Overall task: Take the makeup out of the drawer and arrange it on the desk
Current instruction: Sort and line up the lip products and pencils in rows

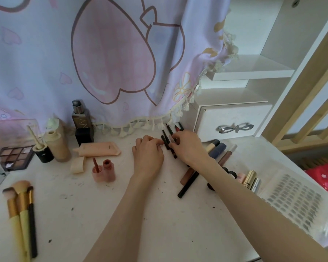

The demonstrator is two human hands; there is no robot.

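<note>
Several thin black makeup pencils (167,138) lie side by side on the white desk (159,220) near the back, just left of the small white drawer (233,121), which is closed. My left hand (148,154) rests on the desk with its fingertips curled against the left side of the pencils. My right hand (189,146) comes from the right and pinches the pencils with curled fingers. More tubes and lipsticks (222,152) lie under and beside my right forearm, partly hidden.
Brushes (21,210) lie at the front left, an eyeshadow palette (14,156) and bottles (58,144) at the back left, a pink tube (98,148) and a small pink bottle (107,171) mid-desk. A white perforated basket (295,201) stands at the right edge.
</note>
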